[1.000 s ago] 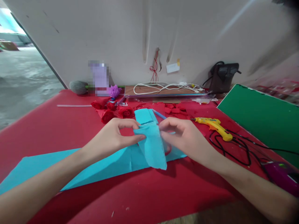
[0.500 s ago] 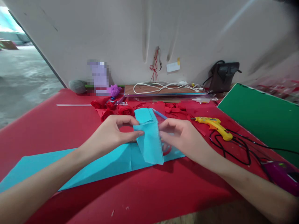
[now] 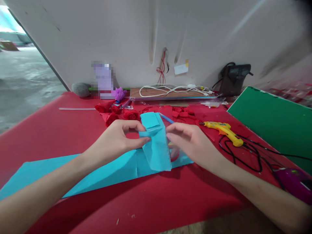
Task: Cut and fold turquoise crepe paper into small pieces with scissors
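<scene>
A folded piece of blue crepe paper is held up in front of me, with a smaller folded flap at its top. My left hand pinches its left edge between thumb and fingers. At its right edge, the thumb and forefinger of my right hand close on the paper. A red loop, which looks like a scissor handle, shows partly behind the paper below my right hand; the rest is hidden. Underneath, a long strip of blue crepe paper lies across the red tabletop.
Red paper roses and red scraps lie behind my hands, near a blue stick. To the right are a yellow glue gun, black cable and a green board. A white cable rests at the back.
My right thumb has shifted slightly up along the paper's right edge, and the paper has creased a little near its middle. My left hand keeps its hold.
</scene>
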Demonstrator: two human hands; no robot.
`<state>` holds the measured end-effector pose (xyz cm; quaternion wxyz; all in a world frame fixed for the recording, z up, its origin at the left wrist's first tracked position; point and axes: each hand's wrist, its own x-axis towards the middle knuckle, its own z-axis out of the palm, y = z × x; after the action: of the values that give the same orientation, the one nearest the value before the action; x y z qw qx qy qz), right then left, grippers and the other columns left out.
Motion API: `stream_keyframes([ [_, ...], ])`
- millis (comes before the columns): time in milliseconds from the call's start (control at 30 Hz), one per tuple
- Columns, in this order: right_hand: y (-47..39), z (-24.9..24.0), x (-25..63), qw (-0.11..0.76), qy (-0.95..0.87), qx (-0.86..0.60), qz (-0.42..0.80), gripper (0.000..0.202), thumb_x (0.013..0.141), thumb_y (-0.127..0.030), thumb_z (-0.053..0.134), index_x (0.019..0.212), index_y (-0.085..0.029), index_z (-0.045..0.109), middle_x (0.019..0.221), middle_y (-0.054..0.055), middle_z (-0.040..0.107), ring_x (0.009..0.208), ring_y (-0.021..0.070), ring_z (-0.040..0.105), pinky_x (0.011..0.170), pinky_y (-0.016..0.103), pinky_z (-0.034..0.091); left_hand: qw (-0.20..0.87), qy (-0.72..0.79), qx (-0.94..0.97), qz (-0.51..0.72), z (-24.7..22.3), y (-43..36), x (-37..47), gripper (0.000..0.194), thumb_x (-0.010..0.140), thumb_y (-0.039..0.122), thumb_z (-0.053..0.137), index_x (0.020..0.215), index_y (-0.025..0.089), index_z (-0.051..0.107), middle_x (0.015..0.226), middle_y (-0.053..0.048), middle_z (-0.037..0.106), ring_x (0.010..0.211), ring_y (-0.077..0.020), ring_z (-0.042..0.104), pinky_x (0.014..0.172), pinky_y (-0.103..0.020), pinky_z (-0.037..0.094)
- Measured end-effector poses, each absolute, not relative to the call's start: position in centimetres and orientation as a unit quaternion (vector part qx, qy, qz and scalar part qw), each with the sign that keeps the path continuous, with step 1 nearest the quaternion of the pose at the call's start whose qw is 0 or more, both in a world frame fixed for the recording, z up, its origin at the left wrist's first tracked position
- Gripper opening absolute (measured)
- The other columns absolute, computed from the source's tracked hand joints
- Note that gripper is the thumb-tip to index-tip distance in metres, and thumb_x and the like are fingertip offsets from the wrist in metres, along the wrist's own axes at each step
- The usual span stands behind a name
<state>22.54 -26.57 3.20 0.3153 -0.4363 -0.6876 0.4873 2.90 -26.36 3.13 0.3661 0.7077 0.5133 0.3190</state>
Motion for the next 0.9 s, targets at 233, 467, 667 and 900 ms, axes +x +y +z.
stream_keyframes([
  [233, -26.79, 3.24, 22.39, 0.333, -0.687, -0.449, 0.465, 0.012, 0.075, -0.03, 0.055, 0.076, -0.019, 0.053, 0.062, -0.003, 0.055, 0.044, 0.0073, 0.051, 0.043, 0.021, 0.049, 0.328, 0.504, 0.737, 0.308, 3.1, -26.77, 2.88, 0.02, 0.069, 0.036, 0.062, 0.065, 0.017, 0.057, 0.072, 0.001, 0.061, 0.069, -0.0123, 0.056, 0.065, -0.022, 0.047],
  [467, -26.69, 3.32, 22.47, 0.359, -0.689, -0.445, 0.445, 0.009, 0.074, -0.026, 0.056, 0.072, -0.017, 0.053, 0.06, -0.003, 0.054, 0.045, 0.0081, 0.052, 0.042, 0.022, 0.049, 0.357, 0.479, 0.712, 0.37, 2.95, -26.74, 3.18, 0.018, 0.068, 0.031, 0.066, 0.077, 0.019, 0.055, 0.072, 0.003, 0.06, 0.067, -0.0103, 0.056, 0.06, -0.019, 0.048],
  [667, -26.7, 3.49, 22.64, 0.415, -0.672, -0.436, 0.431, 0.01, 0.075, -0.027, 0.056, 0.074, -0.018, 0.052, 0.058, -0.004, 0.053, 0.045, 0.0082, 0.054, 0.045, 0.021, 0.049, 0.485, 0.468, 0.644, 0.363, 3.25, -26.98, 3.53, 0.023, 0.07, 0.034, 0.064, 0.089, 0.022, 0.061, 0.072, 0.003, 0.064, 0.066, -0.0118, 0.06, 0.057, -0.019, 0.051],
  [900, -26.44, 3.42, 22.7, 0.448, -0.66, -0.436, 0.417, 0.011, 0.074, -0.027, 0.058, 0.07, -0.017, 0.055, 0.06, -0.003, 0.053, 0.051, 0.0059, 0.052, 0.047, 0.017, 0.046, 0.473, 0.501, 0.62, 0.376, 2.93, -26.91, 3.6, 0.032, 0.071, 0.039, 0.062, 0.052, 0.015, 0.054, 0.048, 0.005, 0.044, 0.044, -0.0041, 0.041, 0.046, -0.015, 0.042],
])
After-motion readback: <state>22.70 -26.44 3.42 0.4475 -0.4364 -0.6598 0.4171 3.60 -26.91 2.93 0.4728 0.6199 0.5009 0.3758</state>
